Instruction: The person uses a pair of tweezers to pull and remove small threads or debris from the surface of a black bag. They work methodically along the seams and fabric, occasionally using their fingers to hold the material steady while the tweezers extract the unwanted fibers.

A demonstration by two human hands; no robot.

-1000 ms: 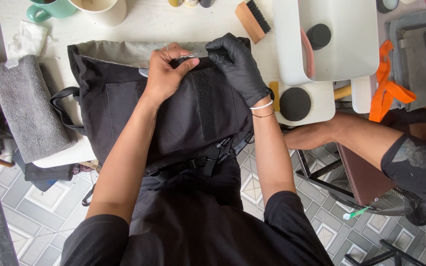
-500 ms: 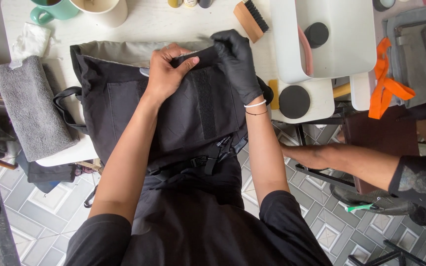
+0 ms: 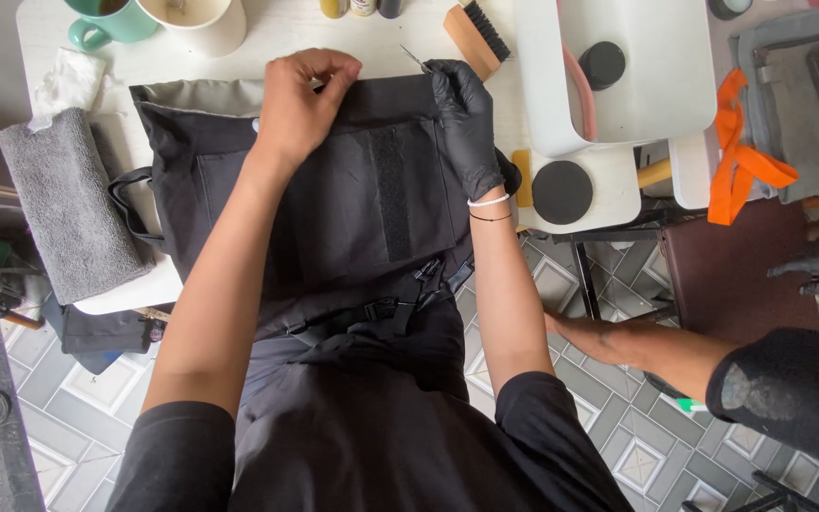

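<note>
Both hands shifting up to bag's top edge | left hand (image 3: 300, 100) pinching black bag (image 3: 334, 204) | gloved right hand (image 3: 466, 118) gripping thin metal tool (image 3: 414, 59) | bag lying at desk (image 3: 267, 38) front edge | likely working top seam; next needing steady tool tip.

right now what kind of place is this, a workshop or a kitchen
Probably a small repair or cleaning workshop for bags: a black backpack lies on the white table, beside a wooden brush and a grey towel.

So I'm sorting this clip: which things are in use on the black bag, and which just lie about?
In use:
left hand
gloved right hand
black bag
thin metal tool

Lying about:
grey towel
wooden brush
green mug
orange strap
</note>
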